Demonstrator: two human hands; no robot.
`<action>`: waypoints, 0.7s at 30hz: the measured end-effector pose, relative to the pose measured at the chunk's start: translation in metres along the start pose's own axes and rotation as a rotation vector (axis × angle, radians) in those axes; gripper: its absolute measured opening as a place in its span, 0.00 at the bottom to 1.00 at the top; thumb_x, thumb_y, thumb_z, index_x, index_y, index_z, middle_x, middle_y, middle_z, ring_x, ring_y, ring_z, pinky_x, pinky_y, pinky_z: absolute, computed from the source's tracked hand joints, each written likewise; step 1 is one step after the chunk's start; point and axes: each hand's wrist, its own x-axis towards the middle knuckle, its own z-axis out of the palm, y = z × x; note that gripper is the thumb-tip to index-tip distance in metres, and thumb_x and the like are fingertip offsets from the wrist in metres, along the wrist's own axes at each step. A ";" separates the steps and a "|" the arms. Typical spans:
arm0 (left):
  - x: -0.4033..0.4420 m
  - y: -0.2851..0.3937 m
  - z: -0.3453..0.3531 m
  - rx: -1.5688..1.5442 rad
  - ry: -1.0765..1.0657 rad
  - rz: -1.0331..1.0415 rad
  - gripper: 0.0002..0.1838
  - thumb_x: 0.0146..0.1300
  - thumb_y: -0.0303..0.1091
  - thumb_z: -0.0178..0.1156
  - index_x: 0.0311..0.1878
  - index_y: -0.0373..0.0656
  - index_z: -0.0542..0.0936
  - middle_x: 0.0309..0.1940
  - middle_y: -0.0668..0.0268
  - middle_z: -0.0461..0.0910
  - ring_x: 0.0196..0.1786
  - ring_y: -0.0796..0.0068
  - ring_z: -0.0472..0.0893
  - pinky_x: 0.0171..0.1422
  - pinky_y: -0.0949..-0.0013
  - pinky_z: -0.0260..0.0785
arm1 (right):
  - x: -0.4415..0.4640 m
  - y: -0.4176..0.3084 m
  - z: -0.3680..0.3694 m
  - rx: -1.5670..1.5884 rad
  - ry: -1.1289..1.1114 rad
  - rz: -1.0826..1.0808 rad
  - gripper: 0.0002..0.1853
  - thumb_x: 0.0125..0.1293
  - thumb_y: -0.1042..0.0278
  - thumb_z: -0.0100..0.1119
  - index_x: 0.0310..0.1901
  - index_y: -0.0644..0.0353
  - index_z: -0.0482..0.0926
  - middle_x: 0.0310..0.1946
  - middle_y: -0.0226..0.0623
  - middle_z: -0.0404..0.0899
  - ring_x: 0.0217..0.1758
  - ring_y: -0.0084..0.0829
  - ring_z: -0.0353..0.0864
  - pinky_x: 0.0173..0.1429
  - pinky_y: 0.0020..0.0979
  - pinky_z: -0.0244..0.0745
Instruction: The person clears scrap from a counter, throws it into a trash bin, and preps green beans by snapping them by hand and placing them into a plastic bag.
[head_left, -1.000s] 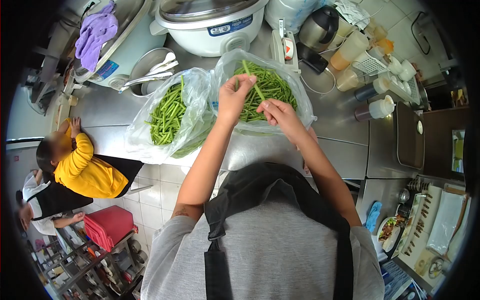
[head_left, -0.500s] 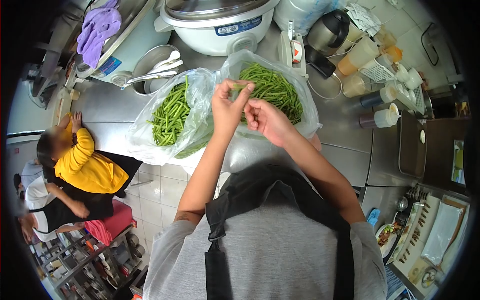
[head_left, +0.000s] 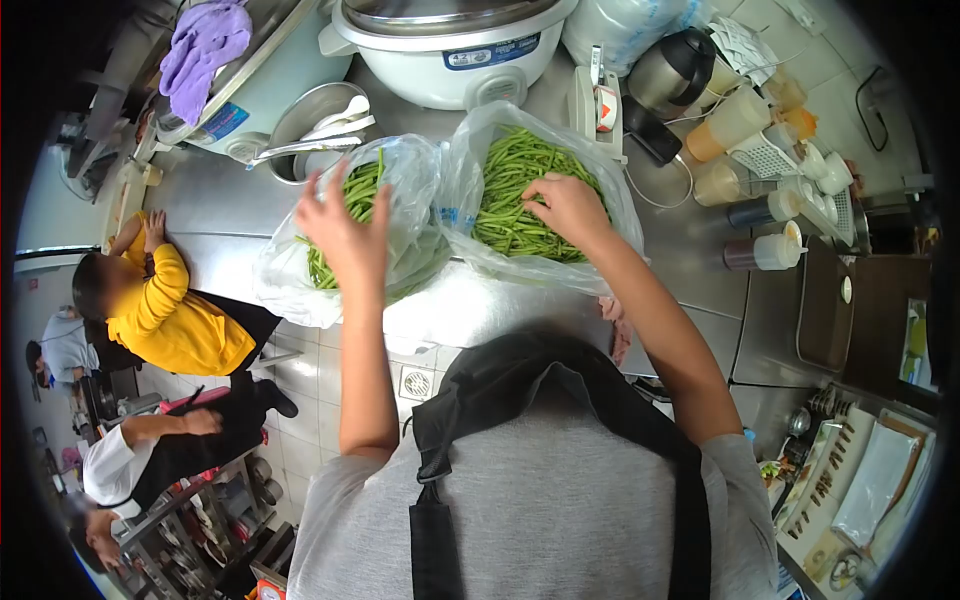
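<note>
Two clear plastic bags stand side by side on the steel counter (head_left: 215,250). Cut green bean pieces (head_left: 362,190) lie in the left bag (head_left: 410,165), and my left hand (head_left: 343,228) is over them with its fingers spread and nothing in it. Long green beans (head_left: 520,175) fill the right bag (head_left: 625,200). My right hand (head_left: 567,207) reaches into that bag, thumb and fingers pinched at the top of the long beans; whether a bean is between them is hidden.
Behind the bags are a metal bowl with spoons and tongs (head_left: 318,125), a white rice cooker (head_left: 450,60) and a thermal jug (head_left: 672,75). Sauce bottles (head_left: 765,250) stand at the right. A person in yellow (head_left: 185,320) leans at the counter's left end.
My hands have moved apart. The left has gone to the cut pieces, opened and let go of the bean it held; the right has gone down onto the long beans.
</note>
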 end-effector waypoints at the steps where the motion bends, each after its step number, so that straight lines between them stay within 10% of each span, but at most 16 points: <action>1: -0.007 0.015 0.004 -0.157 -0.107 0.044 0.22 0.53 0.34 0.70 0.52 0.46 0.80 0.51 0.58 0.76 0.58 0.55 0.71 0.63 0.58 0.61 | -0.001 0.000 0.000 -0.002 -0.013 -0.001 0.10 0.57 0.64 0.67 0.40 0.55 0.83 0.26 0.37 0.76 0.28 0.38 0.77 0.36 0.38 0.73; 10: -0.054 0.061 0.075 -0.417 -0.665 0.372 0.13 0.47 0.31 0.71 0.40 0.49 0.87 0.36 0.66 0.76 0.44 0.63 0.74 0.51 0.62 0.71 | -0.028 -0.030 -0.027 0.035 0.011 0.094 0.06 0.59 0.66 0.63 0.32 0.59 0.79 0.30 0.38 0.79 0.34 0.42 0.80 0.39 0.41 0.75; 21: -0.048 0.071 0.058 -0.629 -0.659 0.372 0.13 0.48 0.27 0.71 0.39 0.49 0.88 0.32 0.65 0.75 0.38 0.64 0.76 0.44 0.63 0.71 | -0.052 -0.035 -0.029 0.300 0.133 0.108 0.06 0.59 0.70 0.65 0.35 0.61 0.80 0.30 0.38 0.80 0.31 0.35 0.80 0.37 0.35 0.74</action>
